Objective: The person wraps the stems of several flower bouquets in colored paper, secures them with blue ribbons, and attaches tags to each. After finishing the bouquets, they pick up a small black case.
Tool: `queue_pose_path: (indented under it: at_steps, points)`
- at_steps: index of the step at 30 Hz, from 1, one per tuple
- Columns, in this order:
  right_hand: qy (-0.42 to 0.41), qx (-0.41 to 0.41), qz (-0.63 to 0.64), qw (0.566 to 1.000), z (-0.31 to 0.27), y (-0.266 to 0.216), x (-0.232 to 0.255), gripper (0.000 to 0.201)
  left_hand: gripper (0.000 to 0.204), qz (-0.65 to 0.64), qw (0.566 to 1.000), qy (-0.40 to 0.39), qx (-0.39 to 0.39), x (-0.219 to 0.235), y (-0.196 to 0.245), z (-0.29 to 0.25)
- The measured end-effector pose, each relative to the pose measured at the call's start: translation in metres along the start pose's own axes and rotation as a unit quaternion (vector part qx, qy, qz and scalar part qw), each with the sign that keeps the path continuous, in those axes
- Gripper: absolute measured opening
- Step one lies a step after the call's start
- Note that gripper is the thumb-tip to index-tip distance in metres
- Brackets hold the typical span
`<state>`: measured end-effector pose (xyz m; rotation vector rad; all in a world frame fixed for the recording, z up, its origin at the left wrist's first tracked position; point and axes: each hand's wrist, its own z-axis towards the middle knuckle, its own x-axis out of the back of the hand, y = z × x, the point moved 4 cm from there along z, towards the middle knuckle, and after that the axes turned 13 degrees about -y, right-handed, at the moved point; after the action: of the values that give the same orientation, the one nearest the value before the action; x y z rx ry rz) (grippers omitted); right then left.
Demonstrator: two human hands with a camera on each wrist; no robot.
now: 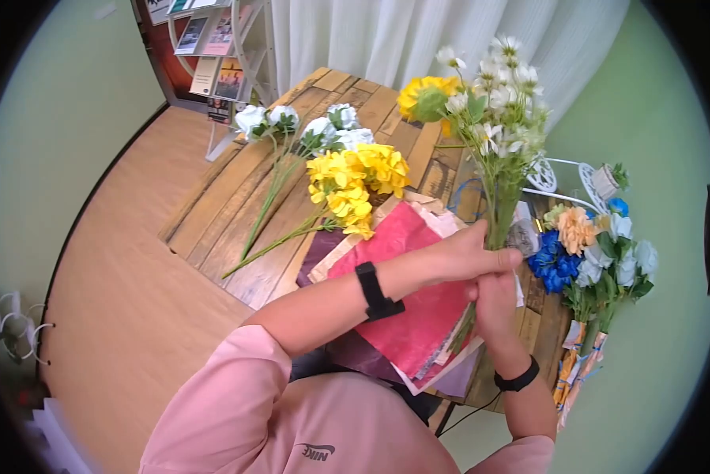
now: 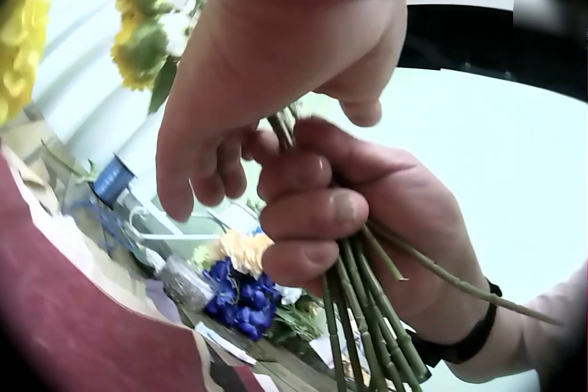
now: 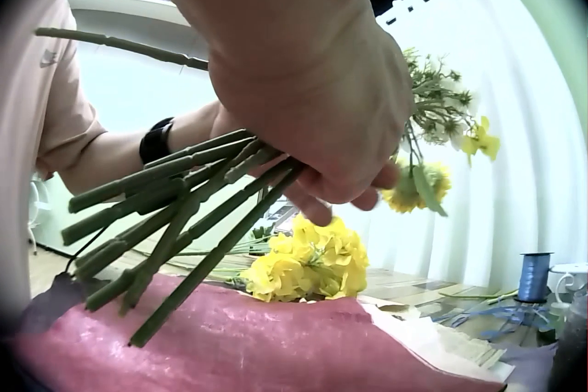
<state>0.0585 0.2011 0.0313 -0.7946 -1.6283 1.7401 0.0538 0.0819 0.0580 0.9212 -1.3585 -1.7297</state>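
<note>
Both hands meet round an upright bunch of flowers (image 1: 503,134), with white daisy-like blooms on top and a large yellow bloom (image 1: 430,99) leaning out left. The right hand (image 2: 340,199) grips the green stems (image 2: 363,309), its fingers curled round them. Just above it, the left hand (image 1: 477,254) bends round the same stems, thumb on one side and fingers on the other. Below the fists the cut stem ends (image 3: 138,245) fan out, one stem angled well away from the others. Pink wrapping paper (image 1: 402,292) lies underneath on the wooden table (image 1: 212,229).
Yellow flowers (image 1: 351,186) and white roses (image 1: 319,130) lie on the table's left half. Blue, peach and white flowers (image 1: 592,253) stand at the right edge, near a white metal stand (image 1: 564,193). A blue ribbon spool (image 3: 534,277) sits beyond the paper.
</note>
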Motion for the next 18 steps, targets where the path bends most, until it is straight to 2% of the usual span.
queue_pose_path:
  at_steps: [1, 2, 3, 4, 5, 6, 7, 8, 9, 12, 14, 15, 17, 18]
  points:
    - [0.021, 0.018, 0.010, 1.000, -0.001, 0.000, 0.003, 0.024, 0.056, 0.074, 0.994, -0.057, 0.055, 0.005, 0.005, -0.013]
    - [0.035, -0.011, 0.007, 0.999, 0.001, -0.008, 0.000, 0.021, 0.075, 0.146, 0.988, -0.030, 0.038, 0.018, 0.004, -0.028]
    - [0.033, -0.010, 0.018, 0.999, 0.003, -0.009, 0.000, 0.021, 0.075, 0.150, 0.984, -0.047, 0.081, 0.035, 0.001, -0.048]
    - [0.028, -0.004, 0.030, 0.999, 0.005, -0.009, 0.002, 0.021, 0.064, 0.301, 0.942, -0.001, 0.150, 0.055, 0.010, -0.074]
    - [0.025, 0.003, 0.043, 0.999, 0.006, -0.010, 0.003, 0.020, 0.053, 0.368, 0.907, 0.057, 0.198, 0.072, 0.017, -0.101]
    - [0.025, 0.005, 0.037, 0.999, 0.005, -0.013, 0.002, 0.020, 0.045, 0.492, 0.815, 0.086, 0.294, 0.090, 0.018, -0.121]
    - [0.031, 0.009, 0.049, 0.998, 0.005, -0.015, 0.003, 0.020, 0.038, 0.587, 0.738, 0.141, 0.302, 0.117, -0.005, -0.146]
    - [0.028, 0.012, 0.047, 0.998, 0.006, -0.018, 0.004, 0.020, 0.034, 0.645, 0.682, 0.166, 0.301, 0.135, -0.022, -0.168]
    - [0.022, 0.013, 0.045, 0.999, 0.006, -0.020, 0.005, 0.020, 0.033, 0.640, 0.672, 0.149, 0.342, 0.153, -0.041, -0.184]
    - [0.022, 0.019, 0.055, 0.998, 0.006, -0.018, 0.006, 0.020, 0.030, 0.623, 0.685, 0.163, 0.342, 0.174, -0.066, -0.196]
    - [0.026, 0.026, 0.054, 0.998, 0.003, -0.016, 0.006, 0.020, 0.020, 0.614, 0.725, 0.144, 0.278, 0.174, -0.074, -0.191]
    - [0.024, 0.025, 0.064, 0.997, 0.002, -0.016, 0.005, 0.020, 0.020, 0.616, 0.724, 0.141, 0.276, 0.175, -0.079, -0.190]
    - [0.025, 0.025, 0.077, 0.996, 0.001, -0.014, 0.006, 0.020, 0.011, 0.580, 0.785, 0.183, 0.116, 0.159, -0.057, -0.177]
    - [0.024, 0.027, 0.079, 0.996, 0.001, -0.012, 0.008, 0.020, 0.011, 0.581, 0.785, 0.182, 0.115, 0.156, -0.050, -0.172]
